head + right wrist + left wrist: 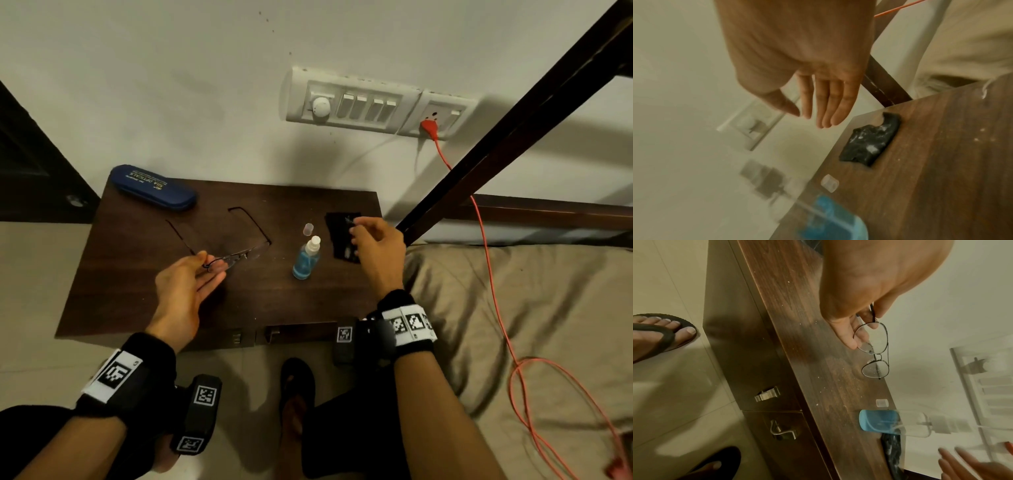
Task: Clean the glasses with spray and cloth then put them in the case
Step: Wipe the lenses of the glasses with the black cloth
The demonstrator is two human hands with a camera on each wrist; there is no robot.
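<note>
Thin dark-framed glasses [241, 255] hang just above the brown table [154, 308] with their temples unfolded toward the wall. My left hand [212, 264] pinches them at one lens; the left wrist view shows the thumb and fingers on that lens rim of the glasses [875, 365]. The spray bottle [306, 260] with blue liquid stands upright at mid-table, its clear cap [308, 229] lying behind it. A black cloth [337, 236] lies flat at the right edge. My right hand [356, 236] hovers over the cloth [869, 142] with straight fingers [828, 110], holding nothing. The blue case [154, 186] lies closed at the back left corner.
A bed with a beige sheet [513, 308] adjoins the table's right side, and a dark wooden post [496, 137] slants above it. An orange cable [493, 274] runs from the wall socket [435, 120] over the bed. My sandalled foot [294, 387] is below the drawer handles [274, 332].
</note>
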